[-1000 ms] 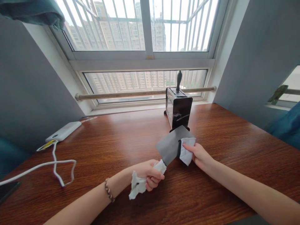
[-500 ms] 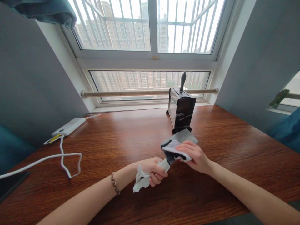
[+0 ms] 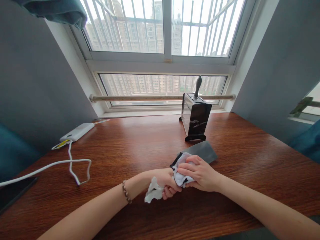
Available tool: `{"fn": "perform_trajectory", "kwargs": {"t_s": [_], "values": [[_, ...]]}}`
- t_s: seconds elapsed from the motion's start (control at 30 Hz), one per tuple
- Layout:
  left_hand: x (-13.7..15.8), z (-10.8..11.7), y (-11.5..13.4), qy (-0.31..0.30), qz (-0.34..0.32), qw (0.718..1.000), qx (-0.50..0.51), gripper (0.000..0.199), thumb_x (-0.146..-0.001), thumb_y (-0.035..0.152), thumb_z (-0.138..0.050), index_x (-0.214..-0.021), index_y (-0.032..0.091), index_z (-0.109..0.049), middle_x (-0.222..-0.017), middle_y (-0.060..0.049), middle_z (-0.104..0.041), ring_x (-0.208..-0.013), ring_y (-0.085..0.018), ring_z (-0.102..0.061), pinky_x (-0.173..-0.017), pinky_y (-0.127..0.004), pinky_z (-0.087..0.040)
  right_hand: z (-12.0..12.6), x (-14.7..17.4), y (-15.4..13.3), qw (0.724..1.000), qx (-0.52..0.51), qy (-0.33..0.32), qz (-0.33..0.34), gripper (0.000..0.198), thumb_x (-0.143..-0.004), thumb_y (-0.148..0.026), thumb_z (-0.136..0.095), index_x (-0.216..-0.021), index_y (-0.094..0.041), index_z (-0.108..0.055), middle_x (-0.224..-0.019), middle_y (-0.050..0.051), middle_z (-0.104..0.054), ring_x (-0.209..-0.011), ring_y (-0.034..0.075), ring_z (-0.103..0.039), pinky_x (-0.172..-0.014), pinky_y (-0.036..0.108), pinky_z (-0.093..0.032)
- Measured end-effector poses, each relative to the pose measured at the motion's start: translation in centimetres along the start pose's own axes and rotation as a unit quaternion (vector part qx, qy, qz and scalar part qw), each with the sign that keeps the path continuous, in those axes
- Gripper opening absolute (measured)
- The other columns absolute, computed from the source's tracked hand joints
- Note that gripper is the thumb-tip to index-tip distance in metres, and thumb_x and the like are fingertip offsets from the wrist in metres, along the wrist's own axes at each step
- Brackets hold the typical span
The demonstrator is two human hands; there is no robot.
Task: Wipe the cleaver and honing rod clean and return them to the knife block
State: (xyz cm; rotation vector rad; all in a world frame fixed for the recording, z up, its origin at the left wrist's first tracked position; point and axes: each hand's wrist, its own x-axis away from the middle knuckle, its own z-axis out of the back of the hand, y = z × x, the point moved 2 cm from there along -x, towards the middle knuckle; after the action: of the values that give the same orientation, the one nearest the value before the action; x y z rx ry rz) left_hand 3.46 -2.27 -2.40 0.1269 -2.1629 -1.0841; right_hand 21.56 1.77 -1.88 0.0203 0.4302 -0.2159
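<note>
My left hand (image 3: 170,181) is closed around the handle end of a wide-bladed kitchen knife (image 3: 205,152), whose grey blade points away to the right. A torn white tissue (image 3: 153,191) is wrapped in that same grip and hangs out on the wrist side. With bent fingers, my right hand (image 3: 200,173) presses a white cloth with black edging (image 3: 184,160) onto the knife where blade meets handle, against my left hand. Cloth and fingers hide the handle.
Behind the blade stands a black knife block (image 3: 200,120) with one dark handle (image 3: 198,86) sticking up. A white power bank (image 3: 79,131) with a white cable (image 3: 50,165) lies on the left of the wooden table (image 3: 130,140). A dark flat object (image 3: 17,191) is at the left edge.
My right hand has slid the cloth down the blade toward my left hand, so more of the blade shows. The whole view has shifted slightly.
</note>
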Motion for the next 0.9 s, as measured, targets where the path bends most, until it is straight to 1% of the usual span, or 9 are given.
{"fn": "perform_trajectory", "kwargs": {"t_s": [0.07, 0.17, 0.27, 0.37, 0.47, 0.57, 0.7, 0.8, 0.9], "values": [[0.0, -0.1, 0.1, 0.006, 0.003, 1.000, -0.017, 0.036, -0.062, 0.026, -0.079, -0.067, 0.019, -0.044, -0.046, 0.008, -0.034, -0.040, -0.005, -0.029, -0.037, -0.017, -0.027, 0.0, -0.1, -0.3, 0.999, 0.031, 0.025, 0.006, 0.046, -0.089, -0.051, -0.049, -0.126, -0.024, -0.052, -0.127, -0.004, -0.058, -0.107, 0.021, -0.040, -0.098, 0.036, -0.023], [0.2, -0.3, 0.3, 0.008, 0.008, 0.999, -0.036, 0.030, -0.065, 0.022, -0.074, -0.068, 0.019, -0.044, -0.047, 0.007, -0.036, -0.040, -0.005, -0.030, -0.038, -0.018, -0.030, 0.1, -0.3, -0.6, 0.997, 0.057, 0.045, 0.005, 0.048, -0.089, -0.054, -0.046, -0.123, -0.021, -0.054, -0.125, -0.004, -0.059, -0.107, 0.022, -0.038, -0.098, 0.036, -0.023], [0.2, -0.3, 0.3, 0.016, 0.005, 0.999, -0.046, 0.026, -0.067, 0.016, -0.067, -0.067, 0.020, -0.042, -0.046, 0.007, -0.036, -0.040, -0.006, -0.030, -0.037, -0.018, -0.030, 0.5, -0.4, -0.6, 0.996, 0.083, 0.037, -0.013, 0.050, -0.090, -0.053, -0.044, -0.126, -0.020, -0.053, -0.130, -0.005, -0.056, -0.111, 0.024, -0.036, -0.101, 0.037, -0.019], [0.1, -0.3, 0.1, 0.018, 0.006, 0.999, -0.050, 0.024, -0.067, 0.013, -0.063, -0.065, 0.020, -0.040, -0.046, 0.007, -0.035, -0.040, -0.006, -0.030, -0.038, -0.018, -0.031, 0.7, -0.3, -0.6, 0.994, 0.104, 0.018, -0.036, 0.049, -0.092, -0.050, -0.041, -0.133, -0.024, -0.048, -0.139, -0.008, -0.047, -0.117, 0.023, -0.034, -0.104, 0.037, -0.015], [0.1, -0.3, 0.0, 0.013, 0.008, 0.999, -0.046, 0.025, -0.068, 0.014, -0.062, -0.062, 0.019, -0.038, -0.046, 0.007, -0.034, -0.040, -0.005, -0.029, -0.038, -0.017, -0.029, 0.6, -0.2, -0.4, 0.994, 0.088, -0.005, -0.067, 0.049, -0.094, -0.046, -0.038, -0.140, -0.028, -0.039, -0.146, -0.013, -0.037, -0.124, 0.021, -0.031, -0.105, 0.036, -0.013], [0.2, -0.3, 0.0, 0.007, 0.012, 0.999, -0.040, 0.027, -0.067, 0.016, -0.064, -0.060, 0.019, -0.038, -0.046, 0.007, -0.034, -0.040, -0.005, -0.028, -0.038, -0.017, -0.028, 0.3, -0.2, -0.1, 0.993, 0.048, -0.023, -0.108, 0.049, -0.096, -0.043, -0.037, -0.143, -0.035, -0.031, -0.149, -0.015, -0.031, -0.131, 0.018, -0.027, -0.107, 0.032, -0.013], [0.0, -0.1, 0.0, -0.004, 0.017, 0.999, -0.036, 0.032, -0.067, 0.019, -0.066, -0.056, 0.019, -0.036, -0.046, 0.007, -0.032, -0.039, -0.004, -0.027, -0.037, -0.017, -0.026, 0.0, -0.1, 0.3, 0.990, 0.012, -0.033, -0.137, 0.046, -0.096, -0.045, -0.035, -0.142, -0.042, -0.029, -0.151, -0.017, -0.025, -0.135, 0.015, -0.023, -0.109, 0.030, -0.012], [0.0, 0.0, 0.0, -0.007, 0.014, 0.999, -0.033, 0.034, -0.068, 0.021, -0.067, -0.056, 0.019, -0.036, -0.046, 0.007, -0.032, -0.039, -0.004, -0.028, -0.037, -0.017, -0.027, -0.1, 0.0, 0.7, 0.988, -0.004, -0.033, -0.153, 0.046, -0.097, -0.045, -0.033, -0.142, -0.042, -0.028, -0.152, -0.018, -0.021, -0.136, 0.014, -0.021, -0.111, 0.028, -0.009], [0.1, 0.0, 0.0, -0.006, 0.011, 0.999, -0.029, 0.033, -0.068, 0.021, -0.068, -0.058, 0.018, -0.036, -0.047, 0.007, -0.034, -0.040, -0.004, -0.030, -0.038, -0.016, -0.028, -0.1, 0.2, 1.3, 0.982, 0.004, -0.021, -0.189, 0.045, -0.097, -0.046, -0.032, -0.142, -0.042, -0.030, -0.151, -0.018, -0.022, -0.137, 0.013, -0.020, -0.113, 0.030, -0.005]]}}
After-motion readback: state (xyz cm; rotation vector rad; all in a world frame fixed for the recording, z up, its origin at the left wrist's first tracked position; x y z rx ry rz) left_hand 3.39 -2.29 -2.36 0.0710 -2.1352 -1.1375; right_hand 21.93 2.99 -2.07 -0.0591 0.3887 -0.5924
